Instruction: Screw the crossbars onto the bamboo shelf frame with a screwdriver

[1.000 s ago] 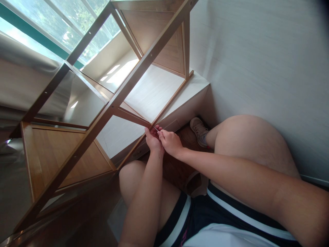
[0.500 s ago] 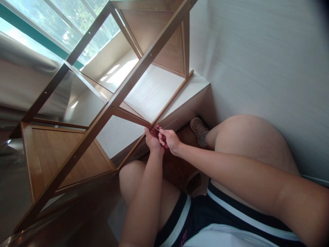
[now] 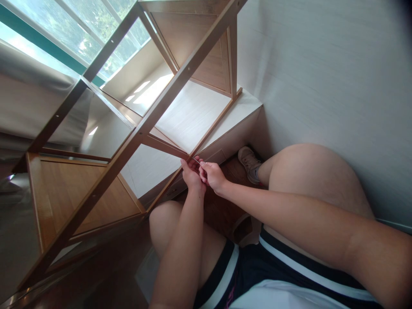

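Note:
A wooden shelf frame (image 3: 141, 128) lies tilted across the left of the view, its rails and panels running up toward the window. My left hand (image 3: 192, 175) and my right hand (image 3: 213, 176) meet at the joint (image 3: 189, 157) where a cross rail joins a long side rail. Both hands have their fingers curled. My right hand pinches a thin metal tool (image 3: 200, 162) that points at the joint. My left hand's fingers press against the rail end beside it; what they hold, if anything, is hidden.
My bare knees (image 3: 309, 171) and dark shorts (image 3: 273, 274) fill the lower right, with one shoe (image 3: 249, 162) on the wooden floor. A pale wall (image 3: 322, 73) stands close on the right. A white ledge (image 3: 193, 116) and a window (image 3: 74, 34) lie behind the frame.
My right hand has turned slightly at the joint, wrist shifting a little upward; the thin tool now shows more clearly. The left hand and the frame stay put.

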A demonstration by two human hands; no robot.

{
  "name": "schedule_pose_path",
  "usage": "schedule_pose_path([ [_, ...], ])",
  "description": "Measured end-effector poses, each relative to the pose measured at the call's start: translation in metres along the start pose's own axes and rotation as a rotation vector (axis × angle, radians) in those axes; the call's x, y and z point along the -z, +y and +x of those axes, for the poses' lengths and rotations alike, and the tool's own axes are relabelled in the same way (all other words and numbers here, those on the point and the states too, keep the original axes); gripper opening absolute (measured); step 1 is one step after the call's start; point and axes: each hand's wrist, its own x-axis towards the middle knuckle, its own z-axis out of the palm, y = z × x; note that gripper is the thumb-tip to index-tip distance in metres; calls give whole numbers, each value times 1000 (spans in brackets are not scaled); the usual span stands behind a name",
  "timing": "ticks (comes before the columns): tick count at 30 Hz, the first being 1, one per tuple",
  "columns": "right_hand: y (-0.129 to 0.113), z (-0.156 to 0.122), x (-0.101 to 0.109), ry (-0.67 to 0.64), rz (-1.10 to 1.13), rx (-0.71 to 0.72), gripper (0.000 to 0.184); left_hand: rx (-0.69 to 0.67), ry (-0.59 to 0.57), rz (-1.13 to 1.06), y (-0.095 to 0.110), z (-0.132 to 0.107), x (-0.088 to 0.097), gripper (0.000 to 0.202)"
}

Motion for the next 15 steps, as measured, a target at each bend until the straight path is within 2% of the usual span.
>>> schedule_pose_path([
  [8,9,4,2,20,-213,103,42,-1,6,7,1,-1,0,61],
  [15,5,-1,7,123,-573,270,37,-10,7,-13,2,-1,-2,59],
])
